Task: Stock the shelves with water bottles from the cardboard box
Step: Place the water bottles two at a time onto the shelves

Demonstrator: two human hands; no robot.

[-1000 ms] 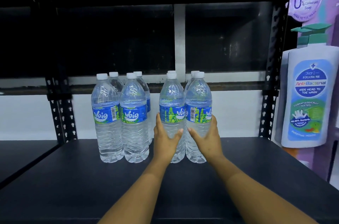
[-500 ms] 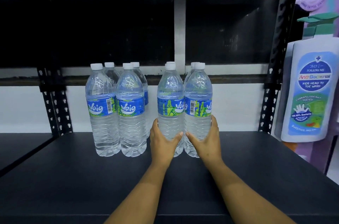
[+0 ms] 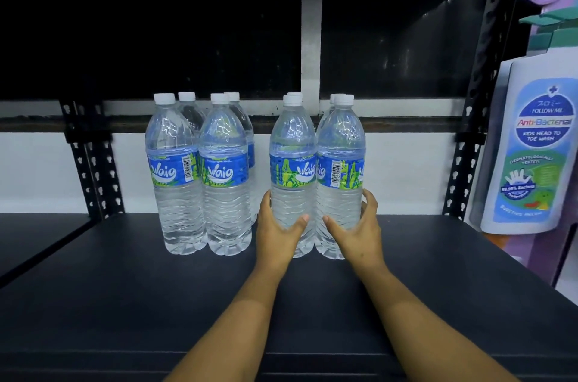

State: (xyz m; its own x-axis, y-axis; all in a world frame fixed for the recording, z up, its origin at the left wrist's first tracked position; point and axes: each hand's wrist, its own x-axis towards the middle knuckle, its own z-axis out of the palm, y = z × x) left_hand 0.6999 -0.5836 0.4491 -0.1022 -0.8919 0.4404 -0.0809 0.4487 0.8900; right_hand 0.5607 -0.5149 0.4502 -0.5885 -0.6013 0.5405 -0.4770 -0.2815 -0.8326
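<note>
Several clear water bottles with blue labels and white caps stand upright on the dark shelf (image 3: 125, 303). My left hand (image 3: 276, 233) grips the lower body of one front bottle (image 3: 292, 159). My right hand (image 3: 356, 233) grips the bottle beside it (image 3: 341, 159). Both bottles rest on the shelf, each with another bottle right behind it. A group of several bottles (image 3: 200, 175) stands just to the left, a small gap away. The cardboard box is out of view.
Black perforated uprights (image 3: 90, 175) (image 3: 463, 162) frame the bay. A large soap-bottle display sign (image 3: 538, 144) stands at the right edge. The shelf above is dark. A lower dark shelf (image 3: 37, 241) adjoins on the left.
Both hands stay on the two front bottles. The view has shifted slightly, and the bottles sit a little lower and closer to the left group.
</note>
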